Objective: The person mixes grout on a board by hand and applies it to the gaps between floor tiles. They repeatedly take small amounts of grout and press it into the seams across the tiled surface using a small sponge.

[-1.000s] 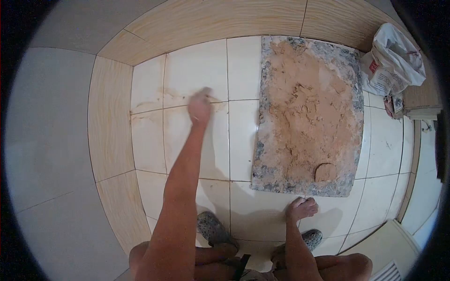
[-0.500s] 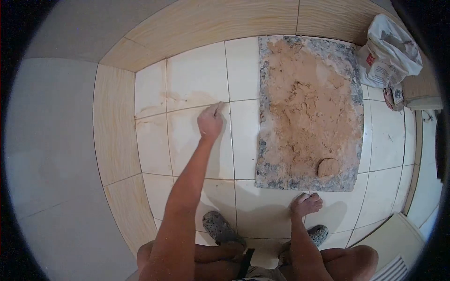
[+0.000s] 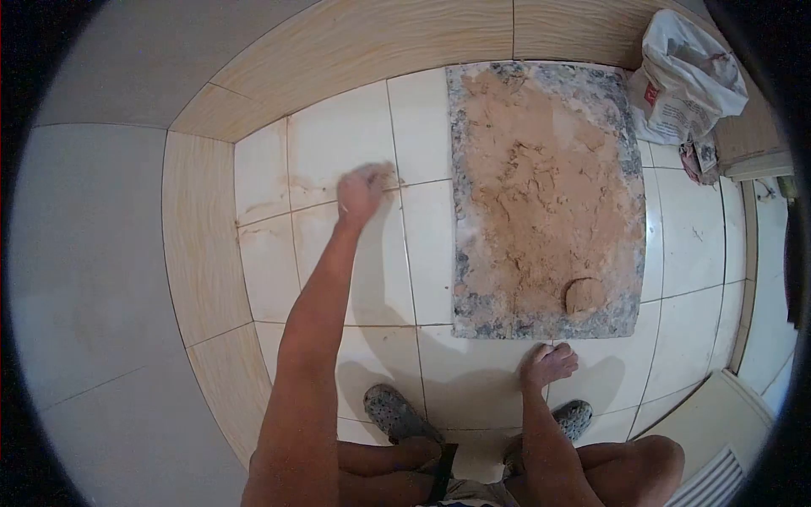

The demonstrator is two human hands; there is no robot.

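Note:
My left hand (image 3: 361, 193) reaches far forward over the white floor tiles (image 3: 338, 262), at a joint between them. Its fingers are closed and smeared by motion; whatever they hold, if anything, cannot be made out. Brown smears (image 3: 317, 188) mark the tiles and joint lines to its left. My right hand (image 3: 549, 365) is curled closed just off the near edge of a speckled grey slab (image 3: 498, 328), and its fingers hide any contents. Wet-looking brown paste (image 3: 549, 194) is spread over the slab, with a rounded lump (image 3: 585, 296) near its front right.
A white sack (image 3: 688, 80), its mouth open, stands in the back right corner, with a crumpled scrap (image 3: 699, 159) below it. Wood-patterned tile (image 3: 363, 38) lines the wall base. My clog-shod feet (image 3: 401, 412) rest near the front. A cream slatted panel (image 3: 710, 422) lies front right.
My left hand has moved slightly left and up along the tile joint, and now looks blurred. My right hand stays nearly still. The whole view has shifted a little.

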